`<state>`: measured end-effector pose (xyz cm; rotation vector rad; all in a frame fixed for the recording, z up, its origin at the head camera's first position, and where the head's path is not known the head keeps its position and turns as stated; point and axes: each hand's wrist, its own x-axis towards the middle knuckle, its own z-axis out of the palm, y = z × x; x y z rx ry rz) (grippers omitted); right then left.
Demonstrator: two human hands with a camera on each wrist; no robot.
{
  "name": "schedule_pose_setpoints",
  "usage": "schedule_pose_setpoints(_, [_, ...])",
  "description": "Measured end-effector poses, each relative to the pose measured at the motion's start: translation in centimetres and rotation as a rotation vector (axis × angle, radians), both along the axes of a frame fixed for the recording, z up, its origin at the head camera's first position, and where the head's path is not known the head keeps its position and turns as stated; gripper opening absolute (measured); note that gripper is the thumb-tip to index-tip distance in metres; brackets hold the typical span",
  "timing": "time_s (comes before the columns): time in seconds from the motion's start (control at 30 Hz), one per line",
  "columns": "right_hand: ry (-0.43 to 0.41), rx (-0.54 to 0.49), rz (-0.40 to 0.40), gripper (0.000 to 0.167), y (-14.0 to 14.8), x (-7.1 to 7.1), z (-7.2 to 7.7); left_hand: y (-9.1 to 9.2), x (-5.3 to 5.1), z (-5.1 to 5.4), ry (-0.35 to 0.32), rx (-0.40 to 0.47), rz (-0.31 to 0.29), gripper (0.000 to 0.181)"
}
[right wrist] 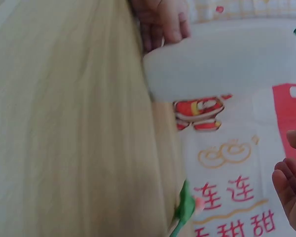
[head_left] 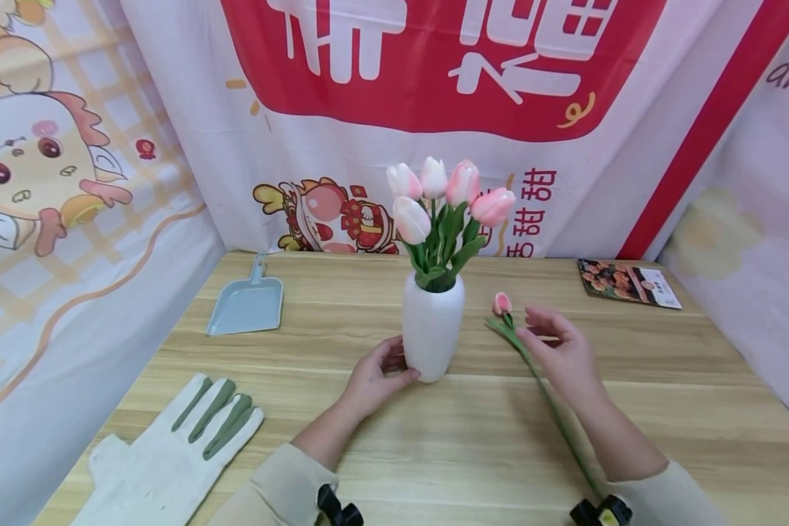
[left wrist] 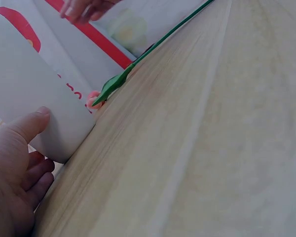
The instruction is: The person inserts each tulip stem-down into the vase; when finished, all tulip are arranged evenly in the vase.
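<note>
A white vase [head_left: 432, 332] stands upright on the table, holding several pink and white tulips [head_left: 463, 183] with green leaves. My left hand [head_left: 376, 378] holds the vase low on its left side. In the left wrist view its thumb [left wrist: 33, 124] lies against the vase wall, the other fingers lower by the base. To the right, a single pink tulip [head_left: 502, 304] lies on the wood, its long stem running toward me. Just above that stem hovers my right hand [head_left: 568, 358], fingers loosely bent; the right wrist view shows a gap between thumb and fingers, with nothing held.
A light blue dustpan [head_left: 246, 305] lies at the back left of the wooden table [head_left: 434, 453]. White and green work gloves [head_left: 171, 453] rest at the front left. Printed cards [head_left: 627, 283] lie at the back right. Printed cloth [head_left: 342, 146] hangs behind and along both sides.
</note>
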<state>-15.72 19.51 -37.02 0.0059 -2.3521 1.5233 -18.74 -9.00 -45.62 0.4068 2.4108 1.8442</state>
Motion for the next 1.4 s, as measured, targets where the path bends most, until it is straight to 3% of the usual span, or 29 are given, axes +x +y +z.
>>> schedule_pose_setpoints(0.27, [-0.146, 0.188, 0.006, 0.038, 2.8, 0.2, -2.2, 0.0, -0.1, -0.1, 0.008, -0.008, 0.001, 0.060])
schedule_pose_setpoints(0.4, [-0.279, 0.234, 0.029, 0.043, 3.6, 0.2, -3.0, 0.0, -0.1, -0.1, 0.008, -0.008, 0.001, 0.060])
schedule_pose_setpoints(0.53, [-0.357, 0.278, 0.071, 0.045, 4.3, 0.1, -3.6, 0.0, -0.1, -0.1, 0.006, -0.009, 0.003, 0.060])
schedule_pose_setpoints(0.73, [-0.398, 0.360, 0.126, 0.043, 4.9, -0.2, -4.4, 0.0, -0.1, -0.2, -0.006, -0.001, 0.010, 0.060])
schedule_pose_setpoints(0.87, [-0.432, 0.399, 0.149, 0.045, 5.2, -0.3, -4.8, 0.2, 0.8, 1.6, -0.016, 0.003, 0.014, 0.057])
schedule_pose_setpoints(0.97, [-0.440, 0.419, 0.169, 0.046, 5.3, -0.3, -5.0, 0.3, 0.9, 1.8, -0.029, 0.000, 0.019, 0.057])
schedule_pose_setpoints(1.1, [-0.426, 0.431, 0.204, 0.047, 5.5, -0.4, -5.3, 0.2, 0.0, 0.0, -0.023, 0.008, 0.025, 0.059])
schedule_pose_setpoints(1.4, [-0.429, 0.447, 0.229, 0.043, 5.7, -0.4, -5.5, 0.0, -0.1, -0.2, -0.014, 0.010, 0.011, 0.061])
